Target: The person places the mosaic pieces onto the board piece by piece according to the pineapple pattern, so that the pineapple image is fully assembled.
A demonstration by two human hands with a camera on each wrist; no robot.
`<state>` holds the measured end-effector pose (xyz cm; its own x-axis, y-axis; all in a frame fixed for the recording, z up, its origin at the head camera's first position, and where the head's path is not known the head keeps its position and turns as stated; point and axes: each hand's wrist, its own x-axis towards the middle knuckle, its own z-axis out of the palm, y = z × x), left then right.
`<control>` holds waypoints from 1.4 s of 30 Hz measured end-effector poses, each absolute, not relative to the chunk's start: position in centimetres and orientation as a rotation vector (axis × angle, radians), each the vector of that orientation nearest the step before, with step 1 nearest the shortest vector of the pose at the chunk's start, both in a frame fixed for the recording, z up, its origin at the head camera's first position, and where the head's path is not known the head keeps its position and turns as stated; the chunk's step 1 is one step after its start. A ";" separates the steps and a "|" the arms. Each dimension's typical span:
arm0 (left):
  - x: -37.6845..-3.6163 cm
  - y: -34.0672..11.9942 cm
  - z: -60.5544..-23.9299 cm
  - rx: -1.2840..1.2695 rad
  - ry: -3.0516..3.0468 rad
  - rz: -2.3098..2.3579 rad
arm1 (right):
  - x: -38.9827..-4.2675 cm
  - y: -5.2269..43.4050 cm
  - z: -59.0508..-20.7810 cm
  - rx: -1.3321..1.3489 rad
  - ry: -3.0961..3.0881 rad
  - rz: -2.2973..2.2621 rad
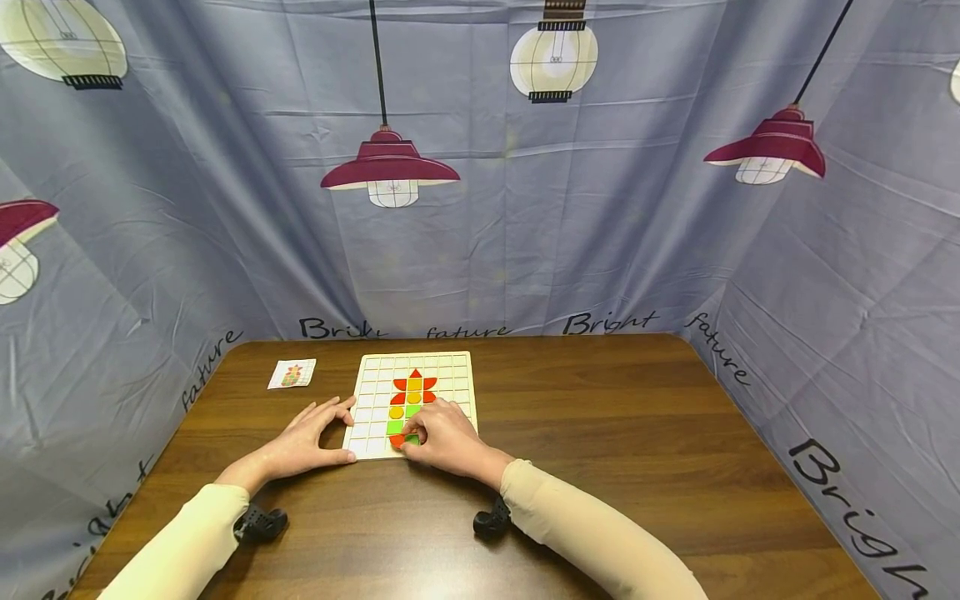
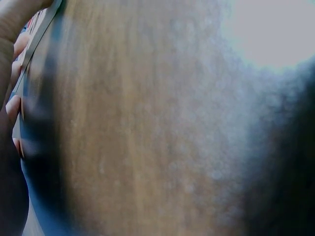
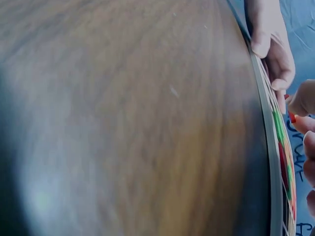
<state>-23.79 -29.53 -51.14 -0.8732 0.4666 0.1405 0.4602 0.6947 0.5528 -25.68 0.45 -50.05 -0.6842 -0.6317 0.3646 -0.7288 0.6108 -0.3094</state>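
A white gridded board lies on the table, with red, yellow and green pieces forming a pineapple-like figure. At its left side, my left hand has its thumb and fingers spread apart, touching the edge near the front left corner. Over the front part of the figure, my right hand pinches a small red piece between thumb and finger; its full shape is hidden. Close to those fingertips, a red piece shows near the board's front edge. The right hand covers part of the figure.
A small picture card with a similar pineapple figure lies left of the board. The brown wooden table stretches to the right. Grey-blue curtains printed with lamps stand behind and beside it.
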 end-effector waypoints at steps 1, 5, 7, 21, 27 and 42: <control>-23.8 -29.5 -51.1 0.788 2.881 0.935 | -25.6 0.3 -50.1 1.121 -2.616 0.643; -23.8 -29.6 -51.2 0.786 2.880 0.931 | -25.4 -0.2 -50.4 1.121 -2.624 0.607; -23.8 -29.6 -51.2 0.786 2.878 0.931 | -25.4 -0.4 -50.5 1.104 -2.633 0.595; -23.7 -29.4 -50.9 0.781 2.881 0.927 | -25.3 -0.9 -50.7 0.997 -2.671 0.551; -23.6 -29.4 -51.0 0.777 2.876 0.925 | -25.1 -1.0 -50.5 0.995 -2.662 0.570; -23.5 -29.5 -51.1 0.799 2.886 0.952 | -24.8 -1.6 -50.3 0.972 -2.659 0.536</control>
